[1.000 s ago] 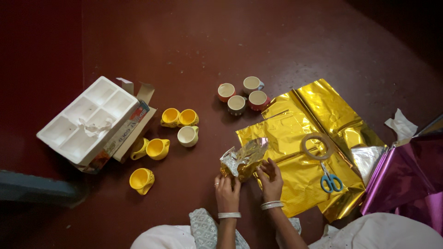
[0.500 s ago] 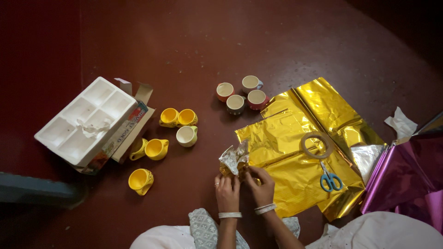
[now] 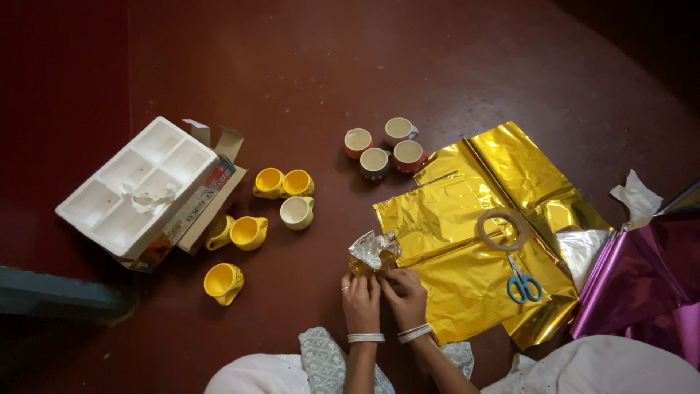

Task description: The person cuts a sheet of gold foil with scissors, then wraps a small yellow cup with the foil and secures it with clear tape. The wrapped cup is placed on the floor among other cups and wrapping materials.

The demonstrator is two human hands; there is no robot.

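Observation:
My left hand (image 3: 361, 299) and my right hand (image 3: 405, 295) press side by side on a small object wrapped in gold foil (image 3: 373, 255) on the dark red floor. Crumpled foil ends, silver on the inside, stick up above my fingers. What is inside the wrap is hidden. Just to the right lie flat gold foil sheets (image 3: 467, 241), with a tape ring (image 3: 503, 230) and blue-handled scissors (image 3: 522, 281) resting on them.
Several yellow cups (image 3: 281, 184) lie to the left, one (image 3: 222, 282) apart near me. Several darker cups (image 3: 383, 146) stand farther back. A white moulded tray on a cardboard box (image 3: 142, 193) sits far left. Purple foil (image 3: 642, 281) lies at the right edge.
My right hand has moved left off the flat gold sheets to join my left hand on the wrapped object. The foil has been gathered tighter around it.

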